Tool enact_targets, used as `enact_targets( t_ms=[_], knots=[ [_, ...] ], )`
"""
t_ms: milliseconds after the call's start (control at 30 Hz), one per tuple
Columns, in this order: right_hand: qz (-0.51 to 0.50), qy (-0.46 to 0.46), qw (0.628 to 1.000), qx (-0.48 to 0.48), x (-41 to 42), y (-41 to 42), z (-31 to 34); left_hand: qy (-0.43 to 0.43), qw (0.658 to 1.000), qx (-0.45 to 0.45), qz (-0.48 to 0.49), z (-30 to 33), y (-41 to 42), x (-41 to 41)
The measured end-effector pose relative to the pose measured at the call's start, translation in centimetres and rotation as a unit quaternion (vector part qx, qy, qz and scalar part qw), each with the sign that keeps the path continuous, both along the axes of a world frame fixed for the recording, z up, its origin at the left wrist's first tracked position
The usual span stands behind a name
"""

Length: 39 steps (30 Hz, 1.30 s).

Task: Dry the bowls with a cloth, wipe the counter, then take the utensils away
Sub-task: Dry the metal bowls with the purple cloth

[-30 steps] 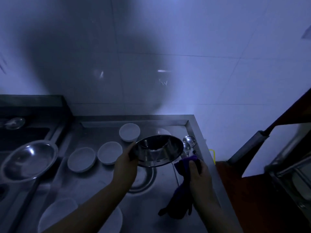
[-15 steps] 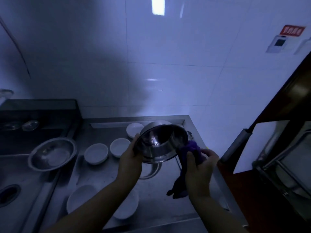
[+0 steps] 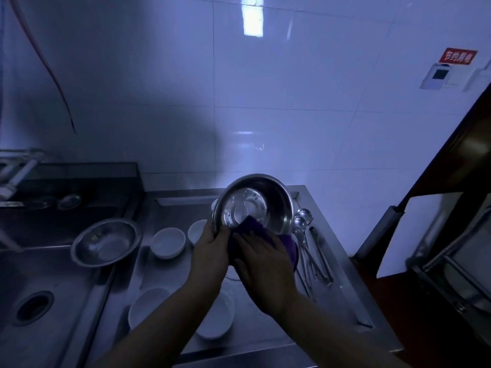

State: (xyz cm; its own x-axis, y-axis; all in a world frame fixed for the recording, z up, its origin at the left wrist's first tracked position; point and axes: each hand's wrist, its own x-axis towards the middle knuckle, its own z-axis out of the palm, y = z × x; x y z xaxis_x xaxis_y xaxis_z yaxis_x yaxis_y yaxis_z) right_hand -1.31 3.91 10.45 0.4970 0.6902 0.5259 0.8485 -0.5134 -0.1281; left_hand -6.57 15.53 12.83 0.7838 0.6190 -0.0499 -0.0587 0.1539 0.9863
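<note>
Left hand (image 3: 210, 252) fingers grip the steel bowl's (image 3: 261, 201) rim, tilting it above the desk (image 3: 353, 285). Right hand (image 3: 261, 264) presses a purple cloth (image 3: 251, 231) inside. Four white bowls (image 3: 168, 243) visible, one basin (image 3: 106, 241), two ladles (image 3: 301, 221).

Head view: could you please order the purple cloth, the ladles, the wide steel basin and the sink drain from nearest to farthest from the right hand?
1. purple cloth, under the right hand
2. ladles, just right
3. wide steel basin, left, at the sink's edge
4. sink drain, far left
</note>
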Motion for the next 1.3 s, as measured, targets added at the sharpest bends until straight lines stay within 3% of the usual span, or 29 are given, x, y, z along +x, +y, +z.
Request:
enact_targets(
  t_ms=[233, 400, 500, 667, 800, 967, 1100, 1167, 1300],
  knots=[
    [0.077, -0.124, 0.988, -0.048, 0.9, -1.0, 0.2, 0.026, 0.993, 0.113, -0.009, 1.2, 1.6, -0.7],
    [0.161, -0.269, 0.943, -0.110, 5.0, -3.2, 2.2, 0.044, 0.978, 0.175, -0.099, 4.0, 3.3, -1.3],
    [0.158, -0.312, 0.931, -0.109, 5.8, -3.4, 3.6, 0.048, 0.969, 0.213, -0.112, 6.2, 4.6, -1.0],
    [0.100, -0.276, 0.956, 0.015, 3.4, -0.7, 4.2, 0.010, 0.987, 0.152, -0.047, 5.0, 3.1, -1.0],
    [0.055, -0.233, 0.970, 0.048, 1.4, 1.7, 3.6, -0.004, 0.995, 0.104, -0.006, 4.4, 2.4, -0.9],
    [0.153, -0.264, 0.952, -0.013, 3.5, -0.1, 3.5, 0.011, 0.973, 0.215, -0.083, 6.2, 4.5, -0.9],
    [0.203, -0.341, 0.910, -0.119, 6.3, -1.3, 4.8, 0.112, 0.927, 0.314, -0.171, 8.0, 7.6, -0.7],
    [0.200, -0.345, 0.911, -0.102, 6.7, -1.3, 5.2, 0.116, 0.936, 0.294, -0.157, 8.5, 8.2, -0.6],
    [0.162, -0.310, 0.936, -0.044, 5.3, -0.1, 5.2, 0.048, 0.976, 0.210, -0.037, 6.5, 5.8, -1.6]
  ],
)
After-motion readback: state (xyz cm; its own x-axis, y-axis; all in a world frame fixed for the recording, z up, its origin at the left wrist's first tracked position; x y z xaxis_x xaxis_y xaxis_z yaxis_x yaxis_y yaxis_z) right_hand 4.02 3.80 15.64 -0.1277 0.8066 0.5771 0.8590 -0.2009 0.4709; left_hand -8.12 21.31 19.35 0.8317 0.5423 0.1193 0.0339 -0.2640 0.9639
